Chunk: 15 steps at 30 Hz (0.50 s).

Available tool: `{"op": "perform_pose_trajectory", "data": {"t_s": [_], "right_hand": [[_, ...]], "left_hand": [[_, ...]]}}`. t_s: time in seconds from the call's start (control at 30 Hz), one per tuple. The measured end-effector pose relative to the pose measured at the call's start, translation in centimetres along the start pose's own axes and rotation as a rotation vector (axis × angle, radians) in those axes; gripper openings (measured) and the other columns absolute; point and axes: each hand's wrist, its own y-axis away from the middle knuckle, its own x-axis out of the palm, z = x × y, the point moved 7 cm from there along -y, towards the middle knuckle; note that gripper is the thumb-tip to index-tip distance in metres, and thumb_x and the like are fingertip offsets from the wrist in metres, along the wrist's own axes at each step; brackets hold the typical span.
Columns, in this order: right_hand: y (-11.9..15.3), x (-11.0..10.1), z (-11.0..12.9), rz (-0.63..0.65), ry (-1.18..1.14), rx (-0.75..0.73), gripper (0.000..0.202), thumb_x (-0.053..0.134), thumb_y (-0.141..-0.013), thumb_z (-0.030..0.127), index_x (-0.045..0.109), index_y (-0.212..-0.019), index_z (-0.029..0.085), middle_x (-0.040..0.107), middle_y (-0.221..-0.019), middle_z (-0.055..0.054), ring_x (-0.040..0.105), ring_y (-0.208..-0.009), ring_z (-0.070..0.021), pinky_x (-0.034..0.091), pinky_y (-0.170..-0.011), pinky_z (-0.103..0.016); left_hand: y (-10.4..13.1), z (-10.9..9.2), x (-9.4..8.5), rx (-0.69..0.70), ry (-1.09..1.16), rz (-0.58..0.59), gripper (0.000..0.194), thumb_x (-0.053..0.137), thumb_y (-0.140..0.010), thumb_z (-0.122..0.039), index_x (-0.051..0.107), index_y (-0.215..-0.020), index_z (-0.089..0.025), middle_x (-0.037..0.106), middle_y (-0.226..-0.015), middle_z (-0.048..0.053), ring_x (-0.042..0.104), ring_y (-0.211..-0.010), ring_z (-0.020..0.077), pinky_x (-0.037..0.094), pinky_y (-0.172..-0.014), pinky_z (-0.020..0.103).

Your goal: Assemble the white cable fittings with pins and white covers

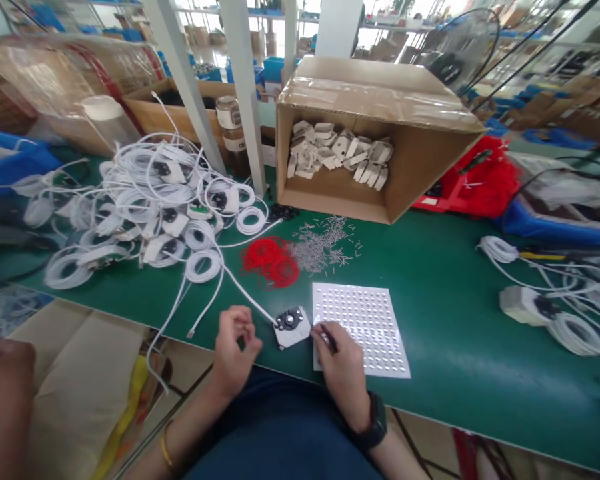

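A white square device [292, 328] with a black round part and screws on its face lies at the table's front edge, a white cable running from it to the left. Just left of it hovers my left hand [236, 353], fingers loosely curled, thumb apart, no object visible in it. My right hand [344, 365] is closed around a slim dark tool [329, 337], its kind unclear, near the device's right side. Under that hand lies a white sheet [400, 363] with rows of small clear round pads.
Coiled white cables with devices [145, 200] heap up at left. Red rings [271, 261] and small screws [323, 245] lie mid-table. Behind stands a cardboard box [420, 167] of white housings [337, 150]. More cabled devices [525, 305] are at right. Another person's hand [5, 380] shows at left.
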Motion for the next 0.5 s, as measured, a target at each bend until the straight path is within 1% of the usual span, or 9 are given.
{"op": "perform_pose_trajectory", "data": {"t_s": [0.07, 0.1, 0.13, 0.17, 0.2, 0.3, 0.4, 0.43, 0.5], "right_hand": [[0.2, 0.4, 0.8, 0.027, 0.051, -0.121, 0.016, 0.045, -0.087, 0.015, 0.059, -0.085, 0.019, 0.067, -0.082, -0.006, 0.064, -0.074, -0.0183, 0.051, -0.063, -0.027], [0.5, 0.6, 1.1, 0.035, 0.083, -0.181, 0.019, 0.042, -0.087, 0.012, 0.06, -0.087, 0.018, 0.067, -0.086, -0.007, 0.065, -0.078, -0.0186, 0.052, -0.065, -0.028], [0.8, 0.8, 1.3, 0.035, 0.115, -0.233, 0.021, 0.041, -0.087, 0.009, 0.06, -0.089, 0.017, 0.067, -0.09, -0.008, 0.065, -0.081, -0.0187, 0.053, -0.068, -0.028], [1.1, 0.9, 1.4, 0.022, 0.144, -0.272, 0.023, 0.039, -0.088, 0.008, 0.061, -0.091, 0.017, 0.068, -0.093, -0.009, 0.066, -0.083, -0.0189, 0.054, -0.07, -0.029], [1.5, 0.9, 1.3, 0.007, 0.168, -0.299, 0.025, 0.039, -0.088, 0.007, 0.061, -0.094, 0.016, 0.068, -0.096, -0.01, 0.066, -0.086, -0.019, 0.054, -0.073, -0.029], [2.6, 0.7, 0.9, 0.011, 0.213, -0.341, 0.03, 0.039, -0.089, 0.007, 0.061, -0.107, 0.016, 0.066, -0.11, -0.011, 0.065, -0.096, -0.0192, 0.055, -0.078, -0.029], [2.8, -0.1, 1.0, 0.076, 0.243, -0.357, 0.034, 0.043, -0.088, 0.012, 0.058, -0.118, 0.018, 0.062, -0.119, -0.011, 0.063, -0.102, -0.0208, 0.055, -0.081, -0.03], [2.5, -0.4, 1.3, 0.109, 0.255, -0.361, 0.038, 0.045, -0.087, 0.014, 0.053, -0.124, 0.017, 0.06, -0.123, -0.011, 0.063, -0.102, -0.0216, 0.056, -0.08, -0.03], [1.1, -0.4, 2.2, 0.218, 0.318, -0.374, 0.056, 0.049, -0.084, 0.016, 0.035, -0.139, 0.018, 0.049, -0.134, -0.012, 0.066, -0.094, -0.0225, 0.058, -0.071, -0.03]], "left_hand": [[-1.8, 0.2, -3.8, -0.017, -0.14, -0.272, 0.031, 0.052, -0.083, -0.038, 0.042, -0.105, -0.019, 0.049, -0.098, 0.006, 0.053, -0.066, 0.0113, 0.046, -0.061, 0.025], [-3.0, 0.2, -5.5, -0.018, -0.257, -0.36, 0.035, 0.053, -0.082, -0.037, 0.042, -0.109, -0.017, 0.048, -0.103, 0.008, 0.053, -0.068, 0.0123, 0.047, -0.063, 0.026], [-4.4, 0.2, -6.9, -0.017, -0.385, -0.405, 0.039, 0.053, -0.081, -0.038, 0.043, -0.112, -0.016, 0.047, -0.111, 0.012, 0.053, -0.069, 0.0136, 0.048, -0.065, 0.029], [-5.9, 0.3, -7.9, -0.024, -0.519, -0.4, 0.042, 0.053, -0.081, -0.039, 0.044, -0.113, -0.014, 0.046, -0.115, 0.014, 0.055, -0.073, 0.016, 0.048, -0.07, 0.033], [-7.4, 0.6, -8.7, -0.043, -0.644, -0.361, 0.043, 0.052, -0.08, -0.04, 0.046, -0.113, -0.013, 0.047, -0.115, 0.016, 0.056, -0.08, 0.0204, 0.048, -0.076, 0.036], [-11.1, 1.9, -10.3, -0.163, -0.905, -0.213, 0.046, 0.052, -0.078, -0.048, 0.053, -0.107, -0.012, 0.056, -0.105, 0.016, 0.055, -0.098, 0.0314, 0.044, -0.084, 0.043], [-13.1, 3.1, -11.0, -0.289, -1.014, -0.156, 0.051, 0.052, -0.077, -0.049, 0.051, -0.113, -0.013, 0.063, -0.095, 0.013, 0.059, -0.091, 0.0315, 0.047, -0.077, 0.041], [-13.5, 3.4, -11.0, -0.308, -1.037, -0.142, 0.049, 0.052, -0.077, -0.046, 0.051, -0.114, -0.014, 0.064, -0.091, 0.012, 0.061, -0.088, 0.0313, 0.047, -0.074, 0.04], [-13.9, 3.7, -10.8, -0.305, -1.068, -0.105, 0.04, 0.051, -0.077, -0.038, 0.056, -0.11, -0.018, 0.066, -0.085, 0.01, 0.062, -0.084, 0.0311, 0.047, -0.071, 0.039]]}}
